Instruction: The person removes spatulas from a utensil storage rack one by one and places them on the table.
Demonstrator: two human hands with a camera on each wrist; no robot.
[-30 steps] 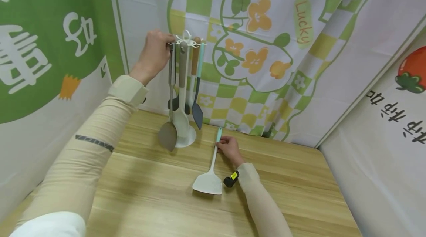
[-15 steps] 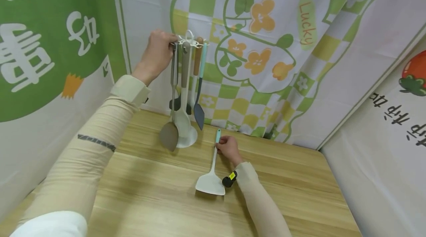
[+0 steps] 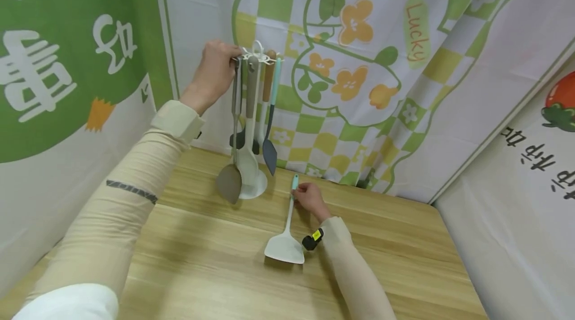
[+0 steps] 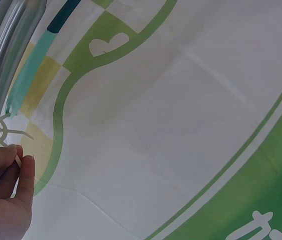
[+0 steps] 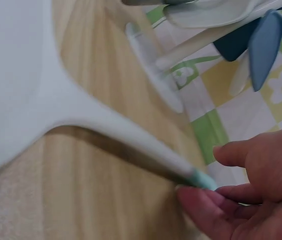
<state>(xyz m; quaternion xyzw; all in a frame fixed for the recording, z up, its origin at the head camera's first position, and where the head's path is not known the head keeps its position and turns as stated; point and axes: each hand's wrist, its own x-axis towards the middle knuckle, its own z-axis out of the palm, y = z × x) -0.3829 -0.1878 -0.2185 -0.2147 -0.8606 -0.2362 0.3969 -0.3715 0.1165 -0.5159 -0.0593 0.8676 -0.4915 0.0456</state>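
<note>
At the back left of the wooden table stands a white rotating utensil rack point(image 3: 252, 187) hung with several utensils. My left hand point(image 3: 214, 73) is up at the rack's top, and in the left wrist view its fingertips point(image 4: 27, 165) pinch the end of a white hook. A grey-handled turner with a broad brown-grey blade point(image 3: 229, 183) hangs right by that hand. My right hand point(image 3: 310, 200) holds a white spatula point(image 3: 285, 249) by its mint-green handle point(image 3: 294, 182). The spatula's wide blade points toward me, low over the table, with a shadow under it.
On the rack also hang a white ladle-like spoon point(image 3: 246, 162) and a dark blue spatula point(image 3: 269, 157) with a mint handle. A checkered curtain point(image 3: 310, 133) rises behind the table point(image 3: 382, 260); printed cloth walls stand on both sides.
The spatula's blade has shifted slightly to the right as my right hand keeps hold of its handle. My left hand stays at the top of the rack; the view has turned a little.
</note>
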